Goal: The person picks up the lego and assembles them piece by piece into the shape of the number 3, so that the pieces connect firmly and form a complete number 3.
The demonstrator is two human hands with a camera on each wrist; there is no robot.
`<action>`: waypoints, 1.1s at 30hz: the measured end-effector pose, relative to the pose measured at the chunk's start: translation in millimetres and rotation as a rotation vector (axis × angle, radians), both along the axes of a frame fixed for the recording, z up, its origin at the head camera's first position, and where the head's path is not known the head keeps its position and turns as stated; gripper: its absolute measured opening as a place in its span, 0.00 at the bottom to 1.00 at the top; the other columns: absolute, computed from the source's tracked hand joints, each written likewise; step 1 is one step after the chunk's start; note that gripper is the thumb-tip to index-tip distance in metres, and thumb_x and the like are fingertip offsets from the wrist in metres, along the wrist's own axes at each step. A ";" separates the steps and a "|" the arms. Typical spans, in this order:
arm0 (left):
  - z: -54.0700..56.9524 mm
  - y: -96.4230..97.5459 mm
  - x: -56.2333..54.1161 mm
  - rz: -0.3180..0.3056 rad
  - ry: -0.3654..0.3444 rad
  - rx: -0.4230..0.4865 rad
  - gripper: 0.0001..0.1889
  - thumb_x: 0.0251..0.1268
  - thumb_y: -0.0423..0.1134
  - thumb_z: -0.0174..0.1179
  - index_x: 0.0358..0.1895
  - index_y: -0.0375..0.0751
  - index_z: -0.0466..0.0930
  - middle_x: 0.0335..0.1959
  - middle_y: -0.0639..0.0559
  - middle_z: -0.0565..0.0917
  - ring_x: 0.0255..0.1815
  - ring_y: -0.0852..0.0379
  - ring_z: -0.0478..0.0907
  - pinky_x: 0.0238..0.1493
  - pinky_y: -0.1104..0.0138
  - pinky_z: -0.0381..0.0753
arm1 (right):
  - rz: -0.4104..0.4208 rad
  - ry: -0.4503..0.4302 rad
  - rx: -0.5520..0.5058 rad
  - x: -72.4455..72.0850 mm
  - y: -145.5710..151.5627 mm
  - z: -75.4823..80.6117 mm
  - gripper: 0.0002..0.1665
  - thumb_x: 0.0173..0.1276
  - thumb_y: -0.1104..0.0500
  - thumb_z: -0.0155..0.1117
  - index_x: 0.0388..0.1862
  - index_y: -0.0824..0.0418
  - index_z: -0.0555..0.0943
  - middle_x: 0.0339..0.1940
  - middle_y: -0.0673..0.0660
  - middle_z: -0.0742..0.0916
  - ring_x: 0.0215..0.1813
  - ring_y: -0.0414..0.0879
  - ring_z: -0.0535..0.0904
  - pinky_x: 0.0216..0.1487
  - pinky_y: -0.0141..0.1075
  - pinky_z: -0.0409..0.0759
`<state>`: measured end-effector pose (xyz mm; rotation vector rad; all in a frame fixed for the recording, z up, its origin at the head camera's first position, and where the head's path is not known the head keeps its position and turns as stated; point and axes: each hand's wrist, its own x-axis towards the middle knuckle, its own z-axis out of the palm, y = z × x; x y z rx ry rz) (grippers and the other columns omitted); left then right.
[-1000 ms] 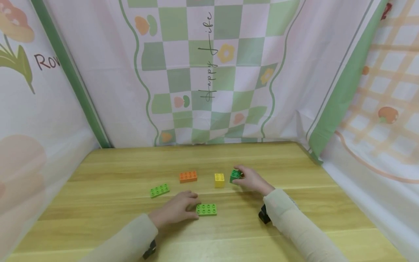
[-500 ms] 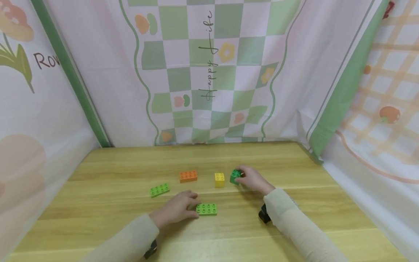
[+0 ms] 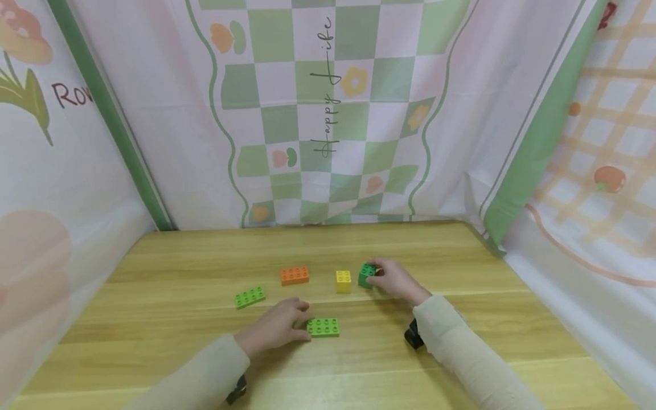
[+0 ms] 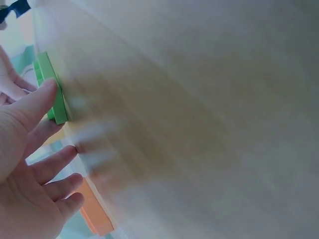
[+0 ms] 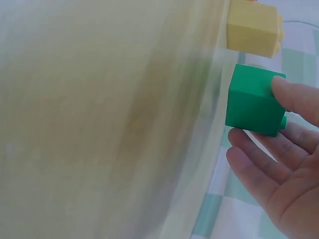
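In the head view my right hand point(image 3: 394, 280) pinches a dark green two-by-two toy building brick point(image 3: 366, 275) between thumb and fingers, just right of a yellow brick point(image 3: 343, 282). A narrow gap separates those two bricks. The right wrist view shows the thumb on one side of the green brick point(image 5: 255, 99) and fingers beneath. My left hand point(image 3: 277, 326) has its thumb and index finger at the left end of a flat light green brick point(image 3: 324, 328) on the table. In the left wrist view the thumb overlaps this brick point(image 4: 59, 102); the other fingers spread loosely.
An orange brick point(image 3: 294, 276) lies behind the left hand. Another flat light green brick point(image 3: 250, 298) lies to its left. All rest on a wooden table point(image 3: 205, 250) with patterned curtains point(image 3: 353, 142) behind and at both sides.
The dark green brick in my right hand has shifted very slightly left towards the yellow brick. My left hand and the other bricks stay in place.
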<state>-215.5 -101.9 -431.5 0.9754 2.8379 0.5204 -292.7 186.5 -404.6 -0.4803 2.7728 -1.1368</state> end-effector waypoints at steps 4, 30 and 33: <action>0.2 0.2 0.3 0.002 0.002 -0.002 0.26 0.53 0.52 0.63 0.56 0.43 0.76 0.60 0.41 0.71 0.63 0.41 0.62 0.63 0.50 0.59 | 0.000 -0.006 -0.012 2.3 -1.9 4.5 0.25 0.63 0.63 0.61 0.58 0.71 0.70 0.47 0.61 0.80 0.47 0.53 0.77 0.46 0.42 0.78; 2.2 0.0 1.9 -0.005 -0.020 0.023 0.25 0.55 0.50 0.63 0.55 0.41 0.77 0.60 0.40 0.71 0.63 0.40 0.62 0.63 0.51 0.60 | 0.124 0.041 -0.136 17.8 -13.7 23.4 0.29 0.62 0.57 0.64 0.60 0.68 0.71 0.43 0.57 0.82 0.45 0.51 0.78 0.43 0.40 0.79; 3.1 0.2 2.4 -0.001 -0.023 0.021 0.25 0.55 0.50 0.63 0.55 0.41 0.77 0.60 0.40 0.71 0.63 0.40 0.62 0.63 0.51 0.59 | 0.140 0.043 -0.146 19.8 -15.9 24.6 0.30 0.62 0.57 0.64 0.60 0.69 0.70 0.43 0.58 0.82 0.45 0.52 0.78 0.43 0.40 0.79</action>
